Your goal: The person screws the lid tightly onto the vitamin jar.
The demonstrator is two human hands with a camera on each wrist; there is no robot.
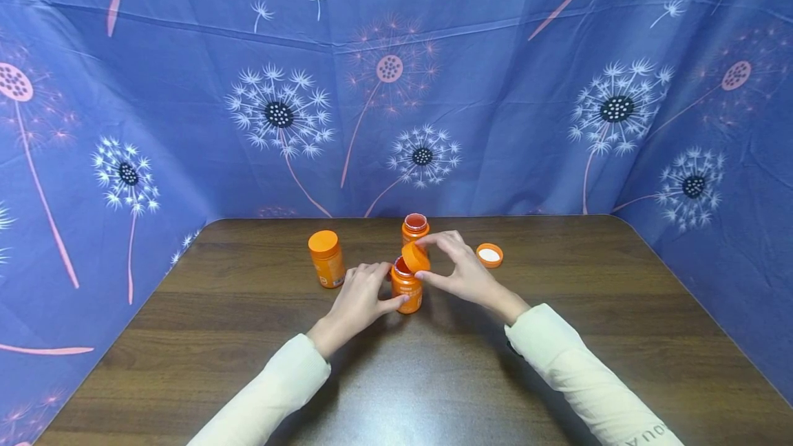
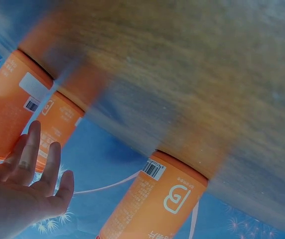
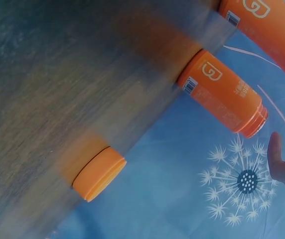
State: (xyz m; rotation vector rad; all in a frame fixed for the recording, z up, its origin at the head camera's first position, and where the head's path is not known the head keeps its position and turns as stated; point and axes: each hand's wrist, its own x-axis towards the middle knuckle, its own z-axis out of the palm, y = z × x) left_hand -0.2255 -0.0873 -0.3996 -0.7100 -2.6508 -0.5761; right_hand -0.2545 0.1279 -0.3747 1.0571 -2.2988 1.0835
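Left hand (image 1: 358, 296) holds an uncapped jar (image 1: 406, 286) between thumb and fingers; right hand (image 1: 460, 268) pinches a tilted lid (image 1: 416, 257) at its mouth.

The left sleeve (image 1: 260, 391) and the right sleeve (image 1: 588, 384) are long and creamy white, a bit like milk. Each has a wide, smooth cuff that looks a tiny bit green. I can see soft wrinkles on the right one, and big grey letters (image 1: 648, 435) at its near end. The left hand (image 1: 359, 294) and right hand (image 1: 461, 270) are bare, with thin fingers.
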